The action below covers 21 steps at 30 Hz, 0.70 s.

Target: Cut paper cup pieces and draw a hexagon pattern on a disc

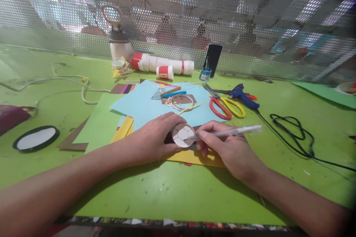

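Between the thumb and fingers of my left hand [154, 137] is a small white paper disc [182, 133] with dark lines that form a football-like pattern. My right hand [226, 146] grips a pen [233, 131] with a clear barrel, its tip touching the disc near the lower right. Beneath both hands lie stacked sheets, among them yellow paper [204, 158] and light blue paper [139, 98]. On the blue sheet just beyond sit a ring-shaped loop [194, 100], a blue pen [175, 94] and a brown pen [171, 90].
Scissors [228, 108] with red and yellow handles and a blue glue gun [244, 97] with a looped black cord lie to the right. Farther back are paper cups [164, 72], a bottle [119, 44] and a phone [213, 59]. A black-rimmed oval [36, 139] lies left.
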Each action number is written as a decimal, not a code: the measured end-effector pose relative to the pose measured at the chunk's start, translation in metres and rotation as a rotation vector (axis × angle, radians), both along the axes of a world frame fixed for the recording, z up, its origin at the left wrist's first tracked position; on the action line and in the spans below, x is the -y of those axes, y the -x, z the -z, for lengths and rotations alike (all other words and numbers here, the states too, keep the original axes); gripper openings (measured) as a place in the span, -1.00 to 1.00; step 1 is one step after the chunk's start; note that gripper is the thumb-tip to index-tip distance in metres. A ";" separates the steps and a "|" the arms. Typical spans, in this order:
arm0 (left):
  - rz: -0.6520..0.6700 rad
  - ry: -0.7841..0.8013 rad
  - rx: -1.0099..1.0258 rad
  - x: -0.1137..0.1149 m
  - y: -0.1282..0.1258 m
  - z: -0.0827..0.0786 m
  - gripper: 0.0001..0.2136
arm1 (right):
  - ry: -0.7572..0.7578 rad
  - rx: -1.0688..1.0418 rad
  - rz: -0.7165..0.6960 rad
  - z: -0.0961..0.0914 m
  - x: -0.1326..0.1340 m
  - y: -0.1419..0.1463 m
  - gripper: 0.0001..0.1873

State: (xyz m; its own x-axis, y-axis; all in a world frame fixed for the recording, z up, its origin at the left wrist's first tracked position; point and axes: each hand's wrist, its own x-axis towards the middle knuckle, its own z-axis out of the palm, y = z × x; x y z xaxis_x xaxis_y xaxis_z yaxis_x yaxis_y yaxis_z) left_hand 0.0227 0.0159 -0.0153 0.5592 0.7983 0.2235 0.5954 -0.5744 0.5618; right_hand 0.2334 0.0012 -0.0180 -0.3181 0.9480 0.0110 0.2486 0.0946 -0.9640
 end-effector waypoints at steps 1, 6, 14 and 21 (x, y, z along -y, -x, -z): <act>0.000 0.002 0.001 0.000 0.000 0.000 -0.69 | 0.001 0.007 0.000 0.000 0.000 0.000 -0.81; 0.000 0.005 0.008 0.000 0.000 0.001 -0.68 | 0.003 0.038 0.013 -0.001 -0.001 0.002 -0.80; -0.005 -0.008 0.005 0.001 0.001 0.002 -0.69 | 0.004 0.072 0.014 -0.001 0.000 0.000 -0.80; 0.001 0.002 0.005 0.000 0.000 0.001 -0.69 | -0.014 0.031 -0.009 0.002 -0.001 0.000 -0.81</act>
State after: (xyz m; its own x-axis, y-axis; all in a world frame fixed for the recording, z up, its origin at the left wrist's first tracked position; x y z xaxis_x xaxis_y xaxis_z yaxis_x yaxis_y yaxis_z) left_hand 0.0226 0.0155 -0.0161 0.5589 0.7983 0.2245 0.5923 -0.5737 0.5657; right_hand 0.2334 0.0022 -0.0200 -0.3267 0.9450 0.0147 0.2775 0.1108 -0.9543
